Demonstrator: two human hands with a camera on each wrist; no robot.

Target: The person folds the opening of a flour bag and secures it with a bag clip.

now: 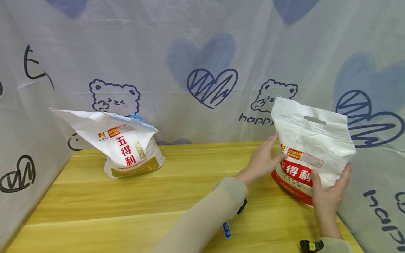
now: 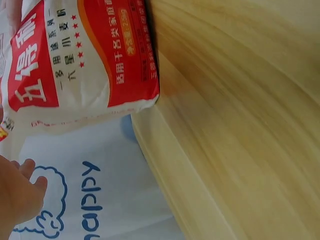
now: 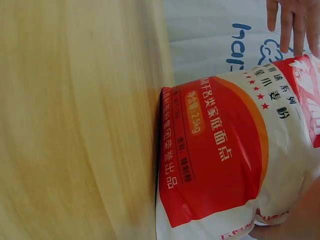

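Observation:
A red-and-white flour bag [image 1: 303, 154] stands at the right of the table, its top with the handle slot leaning back and its base at the tabletop [image 2: 230, 125]. At its left edge is my left hand [image 1: 262, 160], thumb toward the front. In the right wrist view, that hand's fingers [image 3: 295, 25] look straight and spread. My right hand [image 1: 330, 196] grips the bag's right side, thumb on the front and fingers round the edge. To the left, a white-and-gold flour bag [image 1: 133, 147] has a light blue clip [image 1: 136, 120] across its top.
A small blue strip with white marks [image 1: 226, 230] lies on the wooden table [image 1: 177, 189], partly near my left sleeve. Behind and beside the table hangs a white curtain [image 1: 158, 52] printed with hearts and bears.

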